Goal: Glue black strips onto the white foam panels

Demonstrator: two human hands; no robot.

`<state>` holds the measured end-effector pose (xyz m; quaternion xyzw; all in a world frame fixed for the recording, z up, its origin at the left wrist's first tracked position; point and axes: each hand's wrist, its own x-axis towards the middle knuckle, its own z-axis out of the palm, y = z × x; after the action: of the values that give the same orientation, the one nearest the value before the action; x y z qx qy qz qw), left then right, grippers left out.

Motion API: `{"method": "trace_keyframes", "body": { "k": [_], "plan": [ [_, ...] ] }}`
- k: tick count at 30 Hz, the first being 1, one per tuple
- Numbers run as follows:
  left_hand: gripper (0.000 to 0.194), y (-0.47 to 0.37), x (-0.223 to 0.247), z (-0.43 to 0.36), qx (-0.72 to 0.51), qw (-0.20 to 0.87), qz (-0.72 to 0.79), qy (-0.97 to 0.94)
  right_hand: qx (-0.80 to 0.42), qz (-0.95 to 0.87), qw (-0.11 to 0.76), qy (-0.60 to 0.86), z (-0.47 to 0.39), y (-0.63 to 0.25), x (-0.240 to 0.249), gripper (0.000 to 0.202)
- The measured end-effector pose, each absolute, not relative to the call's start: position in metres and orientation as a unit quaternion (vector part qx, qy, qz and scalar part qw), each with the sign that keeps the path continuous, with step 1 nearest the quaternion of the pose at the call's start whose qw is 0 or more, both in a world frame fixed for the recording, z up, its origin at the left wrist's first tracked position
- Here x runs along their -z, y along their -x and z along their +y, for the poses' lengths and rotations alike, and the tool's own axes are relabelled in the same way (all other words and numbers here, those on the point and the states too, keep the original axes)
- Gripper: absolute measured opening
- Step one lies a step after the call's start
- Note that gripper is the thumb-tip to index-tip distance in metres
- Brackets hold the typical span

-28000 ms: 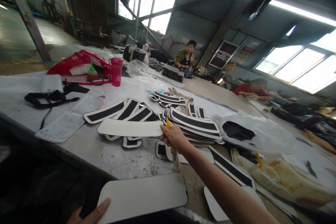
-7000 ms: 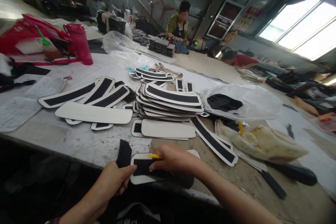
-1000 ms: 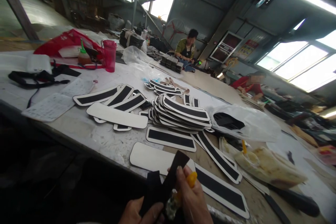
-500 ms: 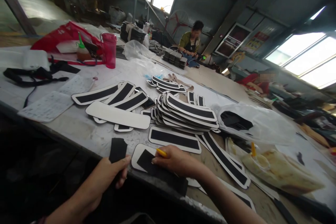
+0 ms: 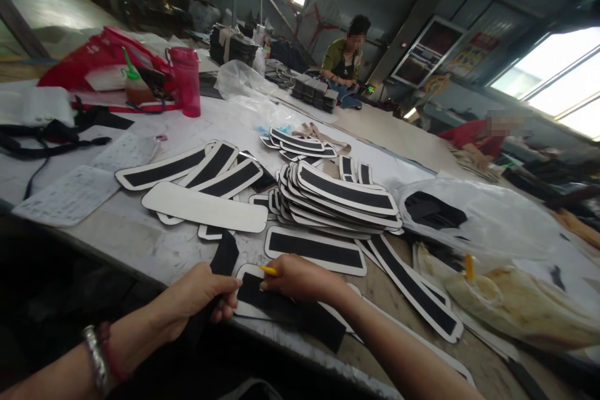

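At the lower centre of the head view, I have the left hand [image 5: 206, 294] gripping a black strip [image 5: 225, 254] between thumb and fingers, its end rising above them. Just right of it, a white panel [image 5: 249, 269] lies by the near edge of the table [image 5: 129, 234] with a dark band [image 5: 281, 311] across it. I see the right hand [image 5: 295, 276] curled round a yellow handle [image 5: 269, 270], fingertips touching that band. Mid-frame sits a stack of bordered panels [image 5: 335, 203]; upper left, a pink bottle [image 5: 186, 81] stands
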<state>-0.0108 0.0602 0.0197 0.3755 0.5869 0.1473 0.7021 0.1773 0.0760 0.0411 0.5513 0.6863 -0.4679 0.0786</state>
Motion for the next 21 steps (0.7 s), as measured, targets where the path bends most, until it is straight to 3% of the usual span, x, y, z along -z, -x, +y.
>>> {"method": "trace_keyframes", "body": {
  "k": [12,21],
  "plan": [
    [0.039,0.001,-0.007,0.057,-0.137,0.618,0.638,-0.438,0.428,0.713,0.099,-0.547,0.059,-0.198,-0.057,0.029],
    [0.041,0.003,0.001,0.054,-0.145,0.623,0.634,-0.433,0.329,0.640,0.005,-0.695,0.000,-0.284,-0.053,0.020]
  ]
}}
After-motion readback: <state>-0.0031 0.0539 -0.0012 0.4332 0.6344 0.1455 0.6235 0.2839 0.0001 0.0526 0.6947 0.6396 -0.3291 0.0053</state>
